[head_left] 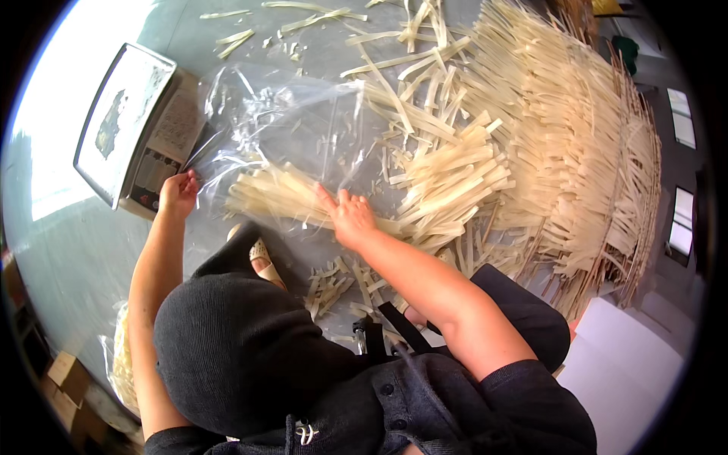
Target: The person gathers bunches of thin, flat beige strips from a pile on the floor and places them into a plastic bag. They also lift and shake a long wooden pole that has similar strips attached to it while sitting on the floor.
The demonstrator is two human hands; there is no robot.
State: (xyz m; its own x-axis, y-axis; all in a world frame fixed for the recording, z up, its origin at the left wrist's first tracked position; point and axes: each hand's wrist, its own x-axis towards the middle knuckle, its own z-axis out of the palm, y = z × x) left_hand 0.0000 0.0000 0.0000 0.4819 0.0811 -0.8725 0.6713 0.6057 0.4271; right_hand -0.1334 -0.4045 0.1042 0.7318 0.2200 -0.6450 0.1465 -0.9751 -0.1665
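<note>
Bundle of flat pale strips (269, 189) lies on the floor (57, 227), left end against or under the film of a clear bag (307, 114); can't tell how much is inside. Risks: strips look stiff, so blunt ends could snag or split thin film if pushed at an angle. Bundle shows no tie, so uneven pressure could fan it out. Loose heap (462, 178) crowds its right end; stray strips could drag along.

Right hand (351, 218) is over the bundle's right part, index pointing left along it, other fingers bent. Thumb grip hidden, so can't tell clamped vs just pressing. Left hand (179, 193) is left of the bundle, apart from it, fingers together, apparently pinching the bag edge. If that slips, the mouth could collapse.

Scale (171, 125) is just beside the left fingers; could get bumped. Big stack (569, 144) sits further right.
</note>
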